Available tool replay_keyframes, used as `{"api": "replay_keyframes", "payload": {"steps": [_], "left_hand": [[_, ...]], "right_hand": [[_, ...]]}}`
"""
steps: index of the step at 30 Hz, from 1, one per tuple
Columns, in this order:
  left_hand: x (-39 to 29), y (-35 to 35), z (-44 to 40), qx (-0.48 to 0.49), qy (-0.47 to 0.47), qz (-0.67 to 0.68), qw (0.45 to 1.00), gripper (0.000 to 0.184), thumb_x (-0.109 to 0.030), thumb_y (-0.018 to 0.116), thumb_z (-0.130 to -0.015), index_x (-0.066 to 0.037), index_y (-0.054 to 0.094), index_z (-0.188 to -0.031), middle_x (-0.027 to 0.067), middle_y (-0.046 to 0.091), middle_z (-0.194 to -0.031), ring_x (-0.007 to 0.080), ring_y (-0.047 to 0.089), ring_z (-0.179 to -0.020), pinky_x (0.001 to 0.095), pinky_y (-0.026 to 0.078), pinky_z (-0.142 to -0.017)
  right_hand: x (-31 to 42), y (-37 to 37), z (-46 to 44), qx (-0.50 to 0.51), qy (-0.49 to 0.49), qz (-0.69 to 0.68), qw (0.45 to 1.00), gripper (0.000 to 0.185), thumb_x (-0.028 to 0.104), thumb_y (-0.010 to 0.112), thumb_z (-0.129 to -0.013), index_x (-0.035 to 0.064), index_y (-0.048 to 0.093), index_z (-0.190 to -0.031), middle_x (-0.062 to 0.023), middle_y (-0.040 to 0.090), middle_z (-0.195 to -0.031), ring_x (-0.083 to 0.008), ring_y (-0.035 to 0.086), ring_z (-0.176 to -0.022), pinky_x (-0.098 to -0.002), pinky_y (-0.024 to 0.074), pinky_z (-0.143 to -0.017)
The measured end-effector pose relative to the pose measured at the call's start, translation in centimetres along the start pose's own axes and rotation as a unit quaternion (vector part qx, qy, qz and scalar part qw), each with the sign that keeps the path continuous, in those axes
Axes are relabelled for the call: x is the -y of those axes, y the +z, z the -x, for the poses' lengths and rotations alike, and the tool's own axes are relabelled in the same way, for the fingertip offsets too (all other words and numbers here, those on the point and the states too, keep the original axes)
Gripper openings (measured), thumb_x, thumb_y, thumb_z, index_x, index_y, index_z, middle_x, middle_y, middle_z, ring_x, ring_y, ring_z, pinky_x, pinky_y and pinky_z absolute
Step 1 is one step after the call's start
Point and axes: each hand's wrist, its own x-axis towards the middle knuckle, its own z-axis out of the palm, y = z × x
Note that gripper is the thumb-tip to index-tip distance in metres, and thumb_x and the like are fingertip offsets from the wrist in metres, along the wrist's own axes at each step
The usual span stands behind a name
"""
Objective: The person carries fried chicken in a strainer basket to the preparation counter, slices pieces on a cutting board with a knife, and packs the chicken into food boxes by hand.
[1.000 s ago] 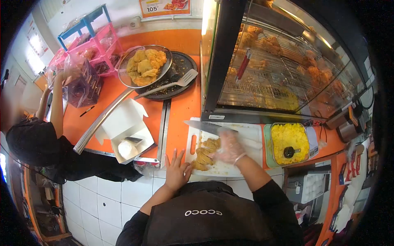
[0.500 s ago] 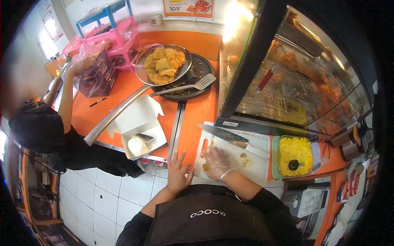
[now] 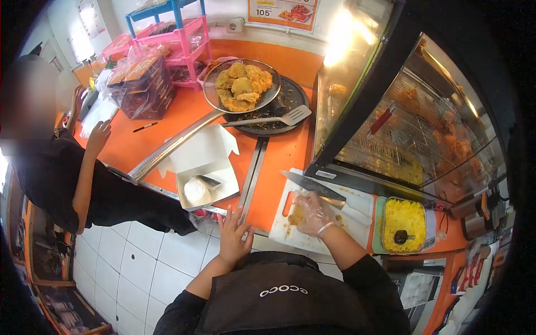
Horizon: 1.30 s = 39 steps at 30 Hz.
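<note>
My left hand (image 3: 233, 240) is bare, its fingers spread, beside the counter edge with nothing in it. In a clear plastic glove, my right hand (image 3: 314, 216) rests on the white cutting board (image 3: 279, 231), fingers curled down over brownish crumbs; what they hold, if anything, is hidden. Just behind that hand lies a large knife (image 3: 318, 186) with a white handle. Left of the board stands an open white food box (image 3: 231, 184) containing a round white portion of what looks like rice (image 3: 196, 191) and a small dark packet (image 3: 210, 180).
Fried pieces (image 3: 240, 85) fill a long-handled strainer (image 3: 178, 142) above a dark round tray (image 3: 273, 129) with a slotted spatula (image 3: 296, 115). A glass warming cabinet (image 3: 391, 128) stands right, near a yellow food container (image 3: 405, 215). At left is another person (image 3: 84, 178).
The view has shifted, moving the counter items rightward in frame. My gloved hand stays low on the board near the crumbs. The other person's hands have come away from the plastic-wrapped bag.
</note>
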Motion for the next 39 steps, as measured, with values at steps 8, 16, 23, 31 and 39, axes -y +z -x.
{"api": "replay_keyframes", "payload": {"steps": [8, 16, 23, 31, 39], "left_hand": [[0.4, -0.6, 0.3, -0.013, -0.008, 0.001, 1.0, 0.013, -0.015, 0.066, -0.074, -0.009, 0.061, -0.085, 0.0146, 0.039, -0.136, 0.0421, 0.025, -0.132, 0.0663, 0.013, -0.1], [1.0, -1.9, 0.7, -0.046, -0.032, -0.012, 0.998, 0.015, -0.014, 0.067, -0.073, -0.011, 0.062, -0.087, 0.0146, 0.04, -0.136, 0.042, 0.027, -0.131, 0.0654, 0.014, -0.101], [3.3, -4.0, 2.9, -0.079, -0.078, -0.035, 0.993, 0.017, -0.015, 0.068, -0.071, -0.011, 0.063, -0.087, 0.0146, 0.039, -0.137, 0.0405, 0.024, -0.133, 0.0651, 0.013, -0.102], [7.4, -8.1, 1.1, -0.141, -0.094, -0.094, 0.981, 0.017, -0.009, 0.065, -0.071, -0.009, 0.063, -0.087, 0.0135, 0.049, -0.128, 0.0345, 0.038, -0.124, 0.0523, 0.027, -0.099], [14.8, -8.9, -11.6, 0.068, 0.126, -0.239, 0.96, 0.01, -0.006, 0.056, -0.068, -0.007, 0.063, -0.076, 0.0058, 0.062, -0.088, 0.0248, 0.056, -0.088, 0.0376, 0.045, -0.077]], "right_hand": [[-2.7, 1.4, -0.5, -0.096, 0.021, -0.059, 0.993, 0.067, 0.019, 0.07, -0.055, 0.0147, 0.048, -0.118, -0.0159, 0.046, -0.106, -0.0345, 0.051, -0.099, -0.0425, 0.0454, -0.085], [5.6, -3.2, -4.1, -0.189, -0.197, -0.078, 0.959, 0.061, 0.013, 0.066, -0.062, 0.0115, 0.046, -0.12, -0.0134, 0.049, -0.102, -0.0339, 0.052, -0.095, -0.0408, 0.0477, -0.082], [17.0, -3.7, -10.8, -0.021, -0.192, -0.082, 0.978, 0.062, 0.018, 0.064, -0.062, 0.0096, 0.048, -0.121, -0.0173, 0.043, -0.123, -0.0359, 0.049, -0.109, -0.0417, 0.0464, -0.086], [13.5, -3.0, -12.1, -0.3, -0.383, -0.15, 0.861, 0.037, 0.008, 0.064, -0.067, 0.0028, 0.058, -0.104, -0.0155, 0.058, -0.098, -0.0351, 0.058, -0.091, -0.0412, 0.0473, -0.08], [1.7, 1.5, -2.9, -0.265, -0.182, -0.284, 0.903, 0.026, 0.005, 0.067, -0.068, 0.0033, 0.057, -0.092, -0.0144, 0.059, -0.093, -0.0316, 0.059, -0.088, -0.0384, 0.0468, -0.077]]}}
